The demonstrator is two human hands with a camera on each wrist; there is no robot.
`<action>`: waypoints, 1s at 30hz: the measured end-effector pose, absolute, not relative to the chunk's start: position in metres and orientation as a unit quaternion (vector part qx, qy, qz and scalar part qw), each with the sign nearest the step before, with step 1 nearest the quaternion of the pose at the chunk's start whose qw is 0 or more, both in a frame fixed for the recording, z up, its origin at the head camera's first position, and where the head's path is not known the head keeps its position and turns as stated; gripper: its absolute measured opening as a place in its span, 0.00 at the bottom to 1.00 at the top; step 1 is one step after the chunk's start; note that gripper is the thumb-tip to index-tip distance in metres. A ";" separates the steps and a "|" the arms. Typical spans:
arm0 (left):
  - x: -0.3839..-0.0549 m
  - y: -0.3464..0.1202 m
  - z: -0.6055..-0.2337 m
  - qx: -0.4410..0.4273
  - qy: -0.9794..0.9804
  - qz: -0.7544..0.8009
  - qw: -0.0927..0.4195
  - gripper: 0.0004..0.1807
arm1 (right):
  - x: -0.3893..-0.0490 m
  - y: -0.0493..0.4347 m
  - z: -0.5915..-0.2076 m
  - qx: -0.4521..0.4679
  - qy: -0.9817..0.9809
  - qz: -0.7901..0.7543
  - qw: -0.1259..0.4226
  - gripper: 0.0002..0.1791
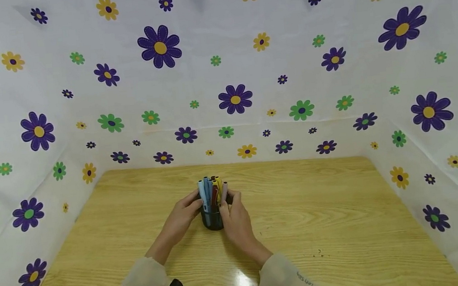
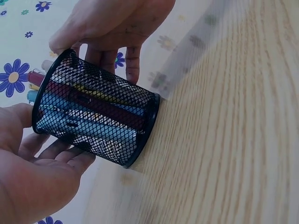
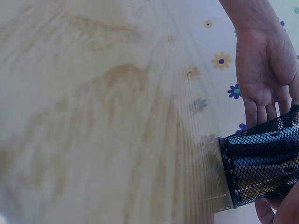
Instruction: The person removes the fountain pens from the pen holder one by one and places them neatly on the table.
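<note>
A black wire-mesh pen holder (image 1: 213, 220) stands upright near the middle of the table, with several pens or markers (image 1: 203, 191) in light blue, blue, yellow, dark red and pale grey. My left hand (image 1: 183, 216) grips its left side, thumb by the rim. From the other side my right hand (image 1: 237, 219) holds it, with the thumb near the rim as well. The left wrist view shows the fingers of both hands reaching round the mesh (image 2: 93, 112). Whether the base touches the wood or hovers just above it, I cannot tell.
A light wood-grain table (image 1: 321, 216) lies under the hands. White cloth walls (image 1: 198, 73) with printed flowers enclose its back and both sides. Small dark marks (image 1: 319, 254) dot the wood at right front.
</note>
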State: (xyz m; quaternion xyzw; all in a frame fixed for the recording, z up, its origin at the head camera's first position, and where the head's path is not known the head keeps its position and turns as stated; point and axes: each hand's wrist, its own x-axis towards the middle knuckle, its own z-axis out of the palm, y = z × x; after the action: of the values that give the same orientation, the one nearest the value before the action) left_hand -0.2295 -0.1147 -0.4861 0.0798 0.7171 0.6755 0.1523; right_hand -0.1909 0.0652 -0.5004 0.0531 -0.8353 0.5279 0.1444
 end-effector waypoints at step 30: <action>-0.226 -0.133 -0.486 0.138 0.726 0.649 0.179 0.38 | -0.191 0.064 -0.494 0.060 -0.838 0.525 0.135 0.20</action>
State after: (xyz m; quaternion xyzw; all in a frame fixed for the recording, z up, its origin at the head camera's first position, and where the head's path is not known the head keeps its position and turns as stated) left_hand -0.2261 -0.1333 -0.4863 0.1384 0.7265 0.6488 0.1792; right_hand -0.1906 0.0644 -0.4941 0.0597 -0.8381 0.5252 0.1349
